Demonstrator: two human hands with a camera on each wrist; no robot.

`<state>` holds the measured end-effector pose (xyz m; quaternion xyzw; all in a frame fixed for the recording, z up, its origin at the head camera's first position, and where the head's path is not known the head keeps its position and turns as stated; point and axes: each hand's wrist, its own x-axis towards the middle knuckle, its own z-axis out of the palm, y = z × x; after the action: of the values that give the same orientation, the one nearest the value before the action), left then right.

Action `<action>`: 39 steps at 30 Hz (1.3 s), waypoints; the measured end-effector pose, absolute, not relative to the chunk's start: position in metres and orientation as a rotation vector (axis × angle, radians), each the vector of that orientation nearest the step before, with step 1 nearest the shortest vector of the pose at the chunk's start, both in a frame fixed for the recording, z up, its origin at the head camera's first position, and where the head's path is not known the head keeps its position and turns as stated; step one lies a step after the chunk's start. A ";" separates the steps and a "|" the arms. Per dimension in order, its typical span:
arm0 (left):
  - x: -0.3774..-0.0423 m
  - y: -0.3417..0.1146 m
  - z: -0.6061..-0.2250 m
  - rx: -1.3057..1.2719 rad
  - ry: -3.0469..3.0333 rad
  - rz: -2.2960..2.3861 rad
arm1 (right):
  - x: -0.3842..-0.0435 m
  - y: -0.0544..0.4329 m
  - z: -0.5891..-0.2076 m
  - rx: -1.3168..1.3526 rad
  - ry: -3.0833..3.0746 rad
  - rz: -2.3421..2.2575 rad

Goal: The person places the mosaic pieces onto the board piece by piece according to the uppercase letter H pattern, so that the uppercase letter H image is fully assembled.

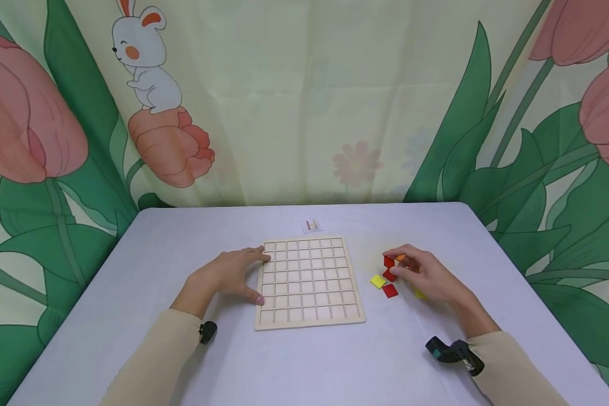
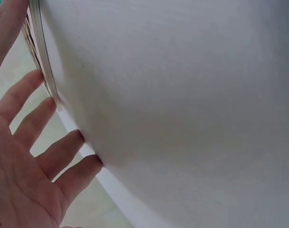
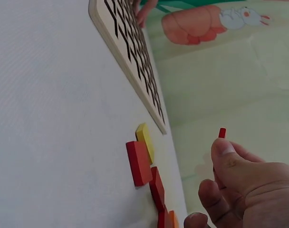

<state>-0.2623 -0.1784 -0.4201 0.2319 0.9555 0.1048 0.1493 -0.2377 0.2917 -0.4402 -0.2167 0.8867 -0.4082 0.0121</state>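
A wooden grid board (image 1: 309, 282) lies on the table, its squares bare. At its left edge rests my left hand (image 1: 232, 273), thumb and index finger spread apart along the frame. In the left wrist view, two fingertips (image 2: 50, 102) meet the board's side and the other two touch the tabletop. My right hand (image 1: 428, 276) is to the right of the board, over a small group of tiles. Between its thumb and index finger it pinches a red tile (image 3: 222, 133), raised above the table. Below lie a yellow tile (image 1: 378, 281), a red tile (image 1: 390, 290) and an orange tile (image 3: 173, 219).
Behind the board lies a small printed card (image 1: 312, 225) with coloured squares. More yellow (image 1: 420, 294) shows partly hidden under the right hand. The white table (image 1: 304, 366) ends at a curtain (image 1: 284, 113) printed with tulips and a rabbit.
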 end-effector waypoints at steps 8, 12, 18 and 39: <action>-0.264 -0.178 -0.418 0.656 2.738 0.331 | -0.247 0.275 -0.438 -0.679 2.697 -1.351; -0.264 -0.177 -0.422 0.649 2.742 0.322 | -0.252 0.268 -0.442 -0.658 2.662 -1.357; -0.265 -0.176 -0.422 0.618 2.786 0.321 | -0.259 0.260 -0.432 -0.731 2.679 -1.336; -0.270 -0.177 -0.425 0.597 2.796 0.306 | -0.291 0.206 -0.411 -0.876 2.606 -1.278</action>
<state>-0.2696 -0.1768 -0.4251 0.2059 0.9638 0.1056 0.1327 -0.2908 0.2059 -0.4114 -0.2883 0.8583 -0.4210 0.0546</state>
